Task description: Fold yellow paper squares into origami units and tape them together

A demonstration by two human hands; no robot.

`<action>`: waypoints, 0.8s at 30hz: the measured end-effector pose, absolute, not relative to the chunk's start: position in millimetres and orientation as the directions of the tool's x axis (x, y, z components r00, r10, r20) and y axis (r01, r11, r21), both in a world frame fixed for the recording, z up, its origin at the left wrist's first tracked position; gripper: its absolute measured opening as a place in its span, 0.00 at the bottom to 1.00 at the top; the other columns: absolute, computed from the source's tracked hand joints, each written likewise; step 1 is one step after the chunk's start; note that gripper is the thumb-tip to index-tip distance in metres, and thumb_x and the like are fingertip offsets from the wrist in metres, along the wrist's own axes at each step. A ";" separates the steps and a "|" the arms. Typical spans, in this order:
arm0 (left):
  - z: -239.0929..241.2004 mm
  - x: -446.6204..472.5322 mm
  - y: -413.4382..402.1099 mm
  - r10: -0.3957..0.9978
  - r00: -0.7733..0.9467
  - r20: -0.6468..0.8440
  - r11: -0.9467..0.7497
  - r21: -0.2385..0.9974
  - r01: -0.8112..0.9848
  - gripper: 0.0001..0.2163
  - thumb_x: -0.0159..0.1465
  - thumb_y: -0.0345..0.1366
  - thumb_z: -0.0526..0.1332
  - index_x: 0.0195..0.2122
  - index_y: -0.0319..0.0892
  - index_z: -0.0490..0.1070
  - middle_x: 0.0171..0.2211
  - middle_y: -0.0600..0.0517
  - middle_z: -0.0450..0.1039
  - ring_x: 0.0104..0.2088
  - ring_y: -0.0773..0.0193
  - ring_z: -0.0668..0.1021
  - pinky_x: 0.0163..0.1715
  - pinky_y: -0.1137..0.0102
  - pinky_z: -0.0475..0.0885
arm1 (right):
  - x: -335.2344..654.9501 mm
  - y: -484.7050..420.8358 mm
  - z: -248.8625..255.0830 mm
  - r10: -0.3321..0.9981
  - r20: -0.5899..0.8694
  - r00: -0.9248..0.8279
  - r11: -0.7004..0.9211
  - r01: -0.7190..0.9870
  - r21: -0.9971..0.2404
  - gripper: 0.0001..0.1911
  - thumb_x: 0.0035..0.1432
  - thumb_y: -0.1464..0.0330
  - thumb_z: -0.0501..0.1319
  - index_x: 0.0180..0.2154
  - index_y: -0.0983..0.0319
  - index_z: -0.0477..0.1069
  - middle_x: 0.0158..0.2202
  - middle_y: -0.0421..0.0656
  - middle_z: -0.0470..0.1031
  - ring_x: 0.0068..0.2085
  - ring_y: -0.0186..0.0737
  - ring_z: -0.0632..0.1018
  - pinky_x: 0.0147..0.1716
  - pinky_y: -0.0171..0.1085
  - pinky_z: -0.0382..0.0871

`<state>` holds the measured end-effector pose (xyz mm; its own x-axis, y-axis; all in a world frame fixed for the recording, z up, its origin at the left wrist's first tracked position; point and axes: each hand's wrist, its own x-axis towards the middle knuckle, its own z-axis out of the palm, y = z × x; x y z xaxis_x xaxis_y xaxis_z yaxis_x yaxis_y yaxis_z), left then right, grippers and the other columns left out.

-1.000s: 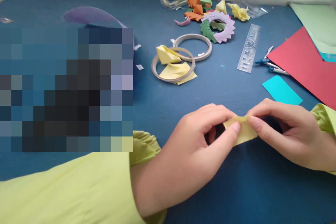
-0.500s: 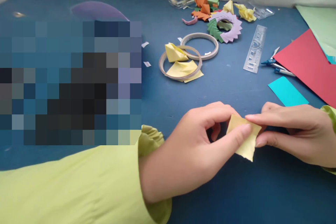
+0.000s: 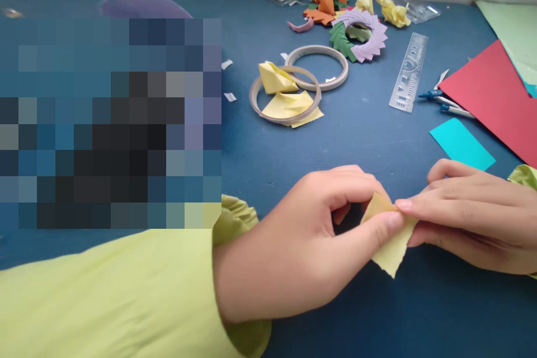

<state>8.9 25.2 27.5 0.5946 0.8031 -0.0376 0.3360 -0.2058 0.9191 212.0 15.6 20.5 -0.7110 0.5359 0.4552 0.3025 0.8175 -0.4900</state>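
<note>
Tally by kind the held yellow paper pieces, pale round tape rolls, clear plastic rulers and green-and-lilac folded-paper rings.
Held yellow paper piece: 1
Pale round tape rolls: 2
Clear plastic ruler: 1
Green-and-lilac folded-paper ring: 1
Total: 5

The left sleeve [image 3: 117, 296], at eight o'clock, was lime green with a puckered cuff [image 3: 237, 217]; the right sleeve [image 3: 524, 179], at three o'clock, seemingly matched.

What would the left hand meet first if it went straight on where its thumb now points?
Probably the right hand: its index fingertip lies just beyond the thumb of the left hand, at the yellow paper piece, though depth is unclear.
</note>
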 end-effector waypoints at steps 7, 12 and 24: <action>23.9 7.5 25.1 0.787 0.617 0.006 -0.272 0.901 0.338 0.15 0.61 0.31 0.57 0.17 0.41 0.60 0.20 0.57 0.63 0.24 0.70 0.67 0.24 0.75 0.63 | 214.0 13.1 21.0 0.566 0.445 -0.694 0.792 0.308 -0.527 0.08 0.58 0.79 0.59 0.41 0.69 0.69 0.31 0.43 0.78 0.28 0.30 0.74 0.29 0.36 0.65; 26.0 9.2 23.1 0.783 0.616 0.085 -0.322 0.903 0.284 0.13 0.60 0.28 0.57 0.18 0.41 0.63 0.19 0.57 0.65 0.25 0.70 0.68 0.27 0.74 0.65 | 211.6 13.3 17.6 0.619 0.434 -0.654 0.746 0.316 -0.586 0.06 0.60 0.74 0.59 0.41 0.67 0.69 0.29 0.42 0.77 0.27 0.30 0.74 0.28 0.36 0.65; 19.8 5.2 19.4 0.773 0.605 0.193 -0.424 0.866 0.265 0.11 0.61 0.27 0.59 0.21 0.42 0.69 0.23 0.54 0.73 0.28 0.68 0.72 0.31 0.73 0.69 | 212.5 13.5 17.4 0.620 0.454 -0.640 0.733 0.265 -0.626 0.06 0.57 0.78 0.61 0.39 0.68 0.71 0.27 0.42 0.78 0.27 0.30 0.75 0.30 0.36 0.67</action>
<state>5.2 19.4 19.8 0.6047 0.7727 0.1933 0.2651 -0.4241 0.8660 212.5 13.5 17.4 -0.6400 0.6196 0.4544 0.2650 0.7331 -0.6264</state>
